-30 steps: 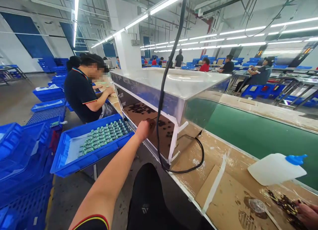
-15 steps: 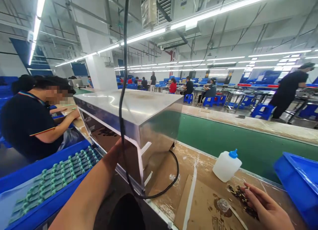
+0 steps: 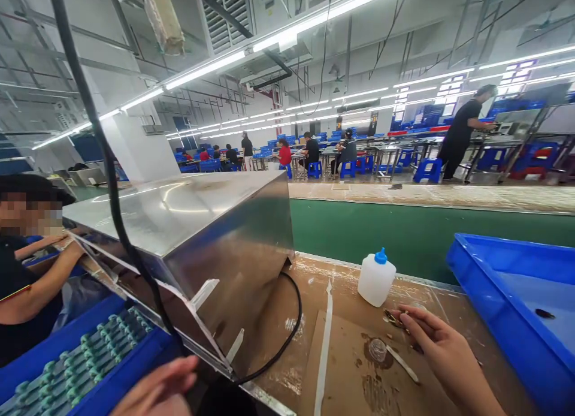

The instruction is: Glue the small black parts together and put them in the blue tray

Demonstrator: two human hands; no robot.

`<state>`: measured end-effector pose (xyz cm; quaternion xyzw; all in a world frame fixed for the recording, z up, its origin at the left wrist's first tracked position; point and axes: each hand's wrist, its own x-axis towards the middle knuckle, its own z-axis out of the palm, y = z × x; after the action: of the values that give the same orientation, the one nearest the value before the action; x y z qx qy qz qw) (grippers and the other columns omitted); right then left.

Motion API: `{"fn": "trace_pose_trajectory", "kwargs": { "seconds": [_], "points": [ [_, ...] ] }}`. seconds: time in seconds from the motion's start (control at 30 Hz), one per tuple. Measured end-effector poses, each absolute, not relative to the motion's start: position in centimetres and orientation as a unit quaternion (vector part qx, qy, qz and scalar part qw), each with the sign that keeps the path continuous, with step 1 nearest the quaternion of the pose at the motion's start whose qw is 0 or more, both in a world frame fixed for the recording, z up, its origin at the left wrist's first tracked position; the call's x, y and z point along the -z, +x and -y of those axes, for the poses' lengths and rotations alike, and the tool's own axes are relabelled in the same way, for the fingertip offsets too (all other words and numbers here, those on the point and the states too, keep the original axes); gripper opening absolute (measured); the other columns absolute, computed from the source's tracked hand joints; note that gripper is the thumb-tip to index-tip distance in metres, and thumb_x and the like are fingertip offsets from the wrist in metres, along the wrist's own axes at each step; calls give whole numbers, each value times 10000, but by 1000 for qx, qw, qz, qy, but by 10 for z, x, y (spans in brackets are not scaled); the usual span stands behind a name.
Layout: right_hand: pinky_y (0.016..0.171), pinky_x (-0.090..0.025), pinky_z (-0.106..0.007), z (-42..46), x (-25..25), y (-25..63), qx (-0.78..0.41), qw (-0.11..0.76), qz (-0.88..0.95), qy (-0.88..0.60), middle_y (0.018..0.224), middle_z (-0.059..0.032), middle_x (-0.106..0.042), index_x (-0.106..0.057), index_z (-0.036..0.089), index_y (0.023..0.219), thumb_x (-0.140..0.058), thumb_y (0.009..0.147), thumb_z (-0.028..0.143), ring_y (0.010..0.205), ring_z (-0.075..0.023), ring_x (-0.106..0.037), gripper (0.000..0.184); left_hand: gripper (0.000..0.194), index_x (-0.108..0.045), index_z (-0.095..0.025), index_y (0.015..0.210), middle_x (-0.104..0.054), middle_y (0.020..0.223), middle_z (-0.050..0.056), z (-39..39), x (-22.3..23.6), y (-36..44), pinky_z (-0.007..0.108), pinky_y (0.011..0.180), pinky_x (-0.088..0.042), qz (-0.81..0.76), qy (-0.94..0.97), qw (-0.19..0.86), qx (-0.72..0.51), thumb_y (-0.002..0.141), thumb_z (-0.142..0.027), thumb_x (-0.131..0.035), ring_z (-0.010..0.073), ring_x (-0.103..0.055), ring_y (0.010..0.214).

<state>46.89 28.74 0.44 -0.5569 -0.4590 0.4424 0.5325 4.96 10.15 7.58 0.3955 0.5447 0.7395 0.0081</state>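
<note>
Logging from my remote station: right hand (image 3: 444, 350) curled over small dark components (image 3: 394, 318) on the cardboard-lined worktop (image 3: 341, 368), fingers nearly pinched, though at this size I cannot tell whether anything is gripped. Left hand (image 3: 155, 387), open, has come out from the stainless hood (image 3: 229, 254), and now sits by the blue tray of green parts (image 3: 76, 368). Hands well apart. Nearby: white bottle (image 3: 376, 279), blue crate (image 3: 507, 302).
</note>
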Motion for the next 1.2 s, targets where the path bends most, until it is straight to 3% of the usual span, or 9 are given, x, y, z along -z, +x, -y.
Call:
{"fn": "trace_pose_trajectory", "kwargs": {
  "seconds": [0.07, 0.13, 0.3, 0.4, 0.63, 0.77, 0.9, 1.03, 1.2],
  "points": [
    [650, -673, -303, -287, -4, 468, -440, 527, 481, -546, 1042, -159, -833, -844, 219, 1012, -869, 656, 688, 993, -356, -808, 590, 249, -763, -298, 822, -809, 921, 70, -136, -55, 99, 537, 600, -706, -530, 421, 64, -734, 698, -465, -900, 369, -779, 773],
    [633, -659, -311, -286, -4, 468, -435, 528, 498, -534, 1046, -167, -830, -830, 196, 1046, -847, 693, 725, 951, -340, -808, 636, 280, -753, -226, 775, -805, 959, 111, -183, -46, 144, 456, 746, -724, -496, 406, 237, -731, 781, -476, -879, 296, -789, 800],
    [630, -628, -324, -290, 1, 466, -446, 544, 501, -505, 1057, -174, -825, -799, 181, 1080, -845, 716, 760, 929, -313, -799, 685, 537, -725, -141, 831, -791, 888, 117, -287, -48, 211, 242, 793, -665, -395, 307, 556, -663, 558, -483, -1037, 186, -776, 803],
    [627, -609, -313, -292, 2, 465, -454, 545, 493, -503, 1019, -166, -827, -797, 180, 1054, -865, 719, 734, 928, -304, -799, 651, 587, -680, -140, 874, -793, 882, 129, -320, -42, 223, 235, 779, -655, -363, 294, 623, -628, 540, -446, -1053, 184, -777, 803],
    [649, -607, -323, -291, 1, 461, -479, 532, 485, -503, 1025, -148, -830, -791, 184, 1031, -870, 728, 717, 923, -287, -797, 618, 620, -632, -147, 880, -797, 893, 133, -336, -5, 224, 250, 770, -651, -379, 288, 653, -589, 538, -438, -1059, 196, -785, 817],
    [679, -613, -324, -288, 1, 459, -479, 526, 493, -501, 1006, -145, -827, -786, 178, 995, -871, 763, 685, 893, -262, -786, 565, 609, -667, -137, 906, -801, 910, 137, -331, 4, 221, 285, 789, -656, -397, 346, 636, -565, 586, -500, -1036, 203, -781, 799],
    [647, -584, -264, -280, -2, 455, -535, 520, 504, -435, 1133, -141, -814, -751, 185, 976, -854, 859, 582, 870, -196, -760, 426, 432, -733, -144, 972, -802, 943, 129, -323, 11, 223, 319, 805, -661, -416, 516, 535, -524, 840, -534, -863, 219, -782, 828],
    [568, -541, -215, -272, -8, 445, -657, 494, 460, -337, 1257, -143, -785, -659, 199, 923, -864, 884, 520, 878, -180, -771, 382, 104, -775, -222, 1045, -802, 1000, 56, -315, 16, 224, 278, 882, -628, -354, 746, 240, -511, 1011, -250, -681, 169, -767, 920],
    [550, -519, -183, -271, -11, 441, -670, 515, 423, -328, 1233, -119, -794, -663, 200, 913, -890, 871, 484, 830, -145, -762, 366, 311, -723, -223, 1199, -800, 1095, 53, -313, 10, 222, 257, 956, -620, -260, 825, 46, -500, 963, -28, -670, 155, -770, 1002]
  ]
}}
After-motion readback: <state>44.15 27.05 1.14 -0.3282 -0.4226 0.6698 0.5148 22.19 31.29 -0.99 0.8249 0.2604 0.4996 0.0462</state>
